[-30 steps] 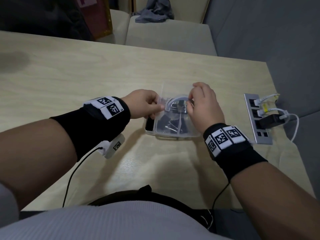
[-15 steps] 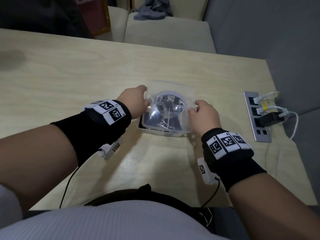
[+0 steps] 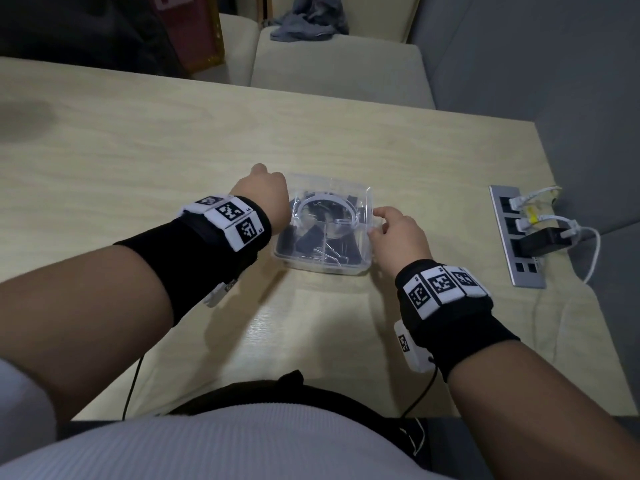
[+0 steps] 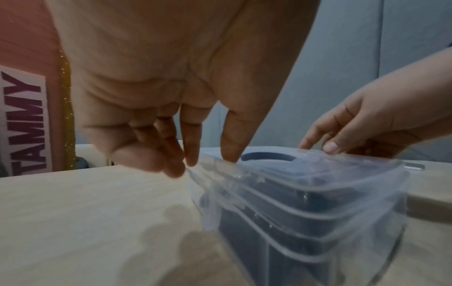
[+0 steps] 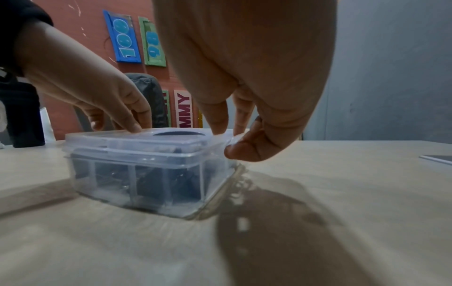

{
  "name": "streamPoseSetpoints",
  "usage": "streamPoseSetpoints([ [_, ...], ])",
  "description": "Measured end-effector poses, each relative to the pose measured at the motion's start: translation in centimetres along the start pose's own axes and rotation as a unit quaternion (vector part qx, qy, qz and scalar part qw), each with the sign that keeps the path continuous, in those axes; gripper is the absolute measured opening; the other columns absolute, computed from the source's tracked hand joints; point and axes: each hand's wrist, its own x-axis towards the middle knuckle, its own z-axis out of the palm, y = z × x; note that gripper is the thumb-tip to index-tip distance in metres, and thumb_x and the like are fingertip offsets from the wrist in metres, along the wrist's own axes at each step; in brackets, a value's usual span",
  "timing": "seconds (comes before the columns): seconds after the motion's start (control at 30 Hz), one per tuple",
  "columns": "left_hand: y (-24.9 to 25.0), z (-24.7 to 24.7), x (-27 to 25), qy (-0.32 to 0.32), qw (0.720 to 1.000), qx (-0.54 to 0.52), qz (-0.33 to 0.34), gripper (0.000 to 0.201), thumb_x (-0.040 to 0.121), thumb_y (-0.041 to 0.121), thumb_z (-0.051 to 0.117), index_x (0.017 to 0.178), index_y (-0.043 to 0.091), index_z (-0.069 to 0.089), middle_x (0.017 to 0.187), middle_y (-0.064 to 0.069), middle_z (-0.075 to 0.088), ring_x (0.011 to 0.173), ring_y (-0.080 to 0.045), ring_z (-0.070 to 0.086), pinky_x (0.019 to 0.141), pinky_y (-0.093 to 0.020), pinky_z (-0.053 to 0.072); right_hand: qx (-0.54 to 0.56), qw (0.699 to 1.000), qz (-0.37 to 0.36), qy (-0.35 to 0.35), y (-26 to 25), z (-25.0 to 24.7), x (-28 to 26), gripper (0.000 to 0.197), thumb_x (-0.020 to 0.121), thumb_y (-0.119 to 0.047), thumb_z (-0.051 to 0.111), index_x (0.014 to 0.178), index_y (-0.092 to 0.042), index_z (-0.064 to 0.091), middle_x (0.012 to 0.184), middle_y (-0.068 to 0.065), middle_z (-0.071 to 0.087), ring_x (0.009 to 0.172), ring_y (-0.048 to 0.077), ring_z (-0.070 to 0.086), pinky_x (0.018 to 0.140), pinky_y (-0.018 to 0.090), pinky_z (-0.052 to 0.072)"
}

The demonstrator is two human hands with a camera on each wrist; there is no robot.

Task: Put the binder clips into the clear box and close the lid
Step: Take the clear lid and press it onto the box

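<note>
Clear box [image 3: 322,266] on wood table [image 3: 173,150], grey wall [image 3: 554,64] behind, left hand [image 3: 265,195], right hand [image 3: 398,237] pinching lid [image 3: 346,194]

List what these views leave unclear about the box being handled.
- The left hand: fingertips hidden in the head view behind its own knuckles.
- Whether the lid is snapped onto the box: clear plastic, blurred in both wrist views.
- How many black clips lie inside: head view, lid glare and overlap.
</note>
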Motion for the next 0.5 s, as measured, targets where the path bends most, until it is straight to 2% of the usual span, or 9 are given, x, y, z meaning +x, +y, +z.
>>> streamPoseSetpoints([
  [0.07,-0.2,-0.4,0.0,-0.013,1.000,-0.022,0.001,0.034,0.091,0.026,0.056,0.117,0.004,0.051,0.112,-0.018,0.056,0.083,-0.033,0.058,0.068,-0.036,0.045,0.008,1.000,0.004,-0.006,0.0,0.0,0.0,0.035,0.095,-0.019,0.048,0.130,-0.023,0.053,0.115,0.009,0.062,0.098,0.029,0.062,0.087,0.040,0.051],
  [0.13,-0.4,-0.7,0.0,-0.030,0.998,-0.048,0.010,0.033,0.089,0.026,0.060,0.113,0.006,0.050,0.099,-0.015,0.065,0.072,-0.030,0.058,0.065,-0.036,0.049,0.012,1.000,0.011,-0.009,0.0,-0.1,-0.1,0.036,0.095,-0.018,0.047,0.130,-0.023,0.052,0.115,0.008,0.063,0.097,0.029,0.062,0.086,0.042,0.052],
  [0.2,-0.4,-0.8,-0.1,-0.039,0.997,-0.060,0.015,0.031,0.087,0.025,0.063,0.109,0.007,0.050,0.093,-0.014,0.069,0.063,-0.025,0.057,0.062,-0.035,0.050,0.018,1.000,0.018,-0.010,0.0,-0.2,-0.1,0.035,0.096,-0.017,0.047,0.130,-0.024,0.052,0.112,0.009,0.064,0.095,0.029,0.063,0.084,0.043,0.054],
  [0.33,0.0,-1.2,-0.1,-0.054,0.996,-0.071,-0.004,0.030,0.084,0.019,0.066,0.107,0.008,0.050,0.085,-0.011,0.073,0.050,-0.017,0.056,0.053,-0.030,0.048,0.018,0.999,0.030,-0.024,0.1,-0.6,0.2,0.036,0.095,-0.016,0.048,0.130,-0.024,0.051,0.101,0.006,0.063,0.089,0.027,0.063,0.076,0.037,0.051],
  [0.4,0.0,-1.6,0.0,-0.070,0.994,-0.083,-0.013,0.047,0.079,0.020,0.073,0.118,0.009,0.049,0.095,-0.011,0.072,0.055,-0.019,0.059,0.059,-0.032,0.052,0.007,0.999,0.032,-0.040,-0.1,-0.8,0.2,0.038,0.095,-0.014,0.048,0.132,-0.023,0.048,0.105,0.007,0.063,0.088,0.026,0.061,0.072,0.033,0.046],
  [0.43,-0.1,-1.7,0.1,-0.077,0.993,-0.087,-0.007,0.063,0.075,0.021,0.078,0.128,0.012,0.046,0.106,-0.012,0.070,0.064,-0.023,0.062,0.063,-0.033,0.052,-0.001,0.998,0.028,-0.053,-0.1,-0.8,0.2,0.040,0.094,-0.013,0.047,0.133,-0.022,0.046,0.110,0.008,0.063,0.090,0.026,0.061,0.073,0.032,0.045],
  [0.5,0.0,-1.8,0.2,-0.084,0.994,-0.060,0.026,0.091,0.070,0.024,0.083,0.146,0.022,0.032,0.129,-0.010,0.061,0.092,-0.030,0.065,0.069,-0.033,0.050,-0.006,0.996,0.013,-0.083,-0.1,-0.7,0.0,0.045,0.093,-0.012,0.044,0.138,-0.021,0.041,0.119,0.010,0.061,0.098,0.027,0.061,0.082,0.036,0.049],
])
